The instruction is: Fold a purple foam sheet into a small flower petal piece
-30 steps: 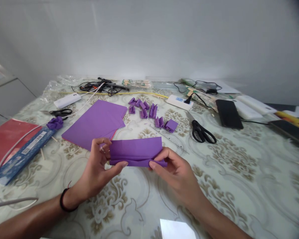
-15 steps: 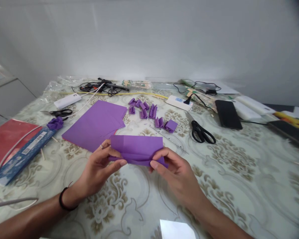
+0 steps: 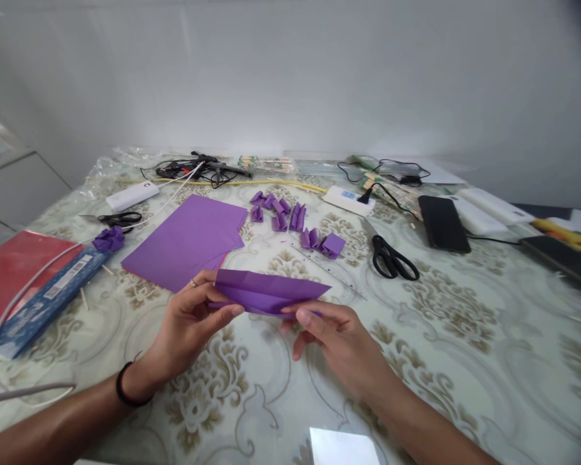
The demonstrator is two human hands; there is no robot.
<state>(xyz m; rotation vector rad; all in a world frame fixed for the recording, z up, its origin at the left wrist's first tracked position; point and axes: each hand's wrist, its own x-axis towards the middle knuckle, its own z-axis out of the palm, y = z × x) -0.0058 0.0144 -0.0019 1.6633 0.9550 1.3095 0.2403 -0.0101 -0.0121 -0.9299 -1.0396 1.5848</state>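
A creased strip of purple paper [image 3: 266, 292] is held just above the table, partly folded along its length. My left hand [image 3: 193, 316] pinches its left end between thumb and fingers. At the right end, my right hand [image 3: 329, 336] grips the lower edge between thumb and index finger, its other fingers curled below. Behind my left hand lies a stack of purple sheets [image 3: 188, 239] with a red edge showing beneath. Several small folded purple pieces [image 3: 297, 217] sit beyond the strip.
Black-handled scissors [image 3: 392, 257] and a black phone [image 3: 444, 223] lie right. A white power strip [image 3: 348, 200] stands behind. Left are a crumpled purple piece [image 3: 109, 239], a second pair of scissors [image 3: 121, 219], a blue package [image 3: 53, 297] and a white cable. A thin ruler [image 3: 326, 270] lies mid-table.
The strip's upper part has tilted and now looks narrower, with its right end pointed. My right hand has shifted its grip slightly, its lower fingers more visible.
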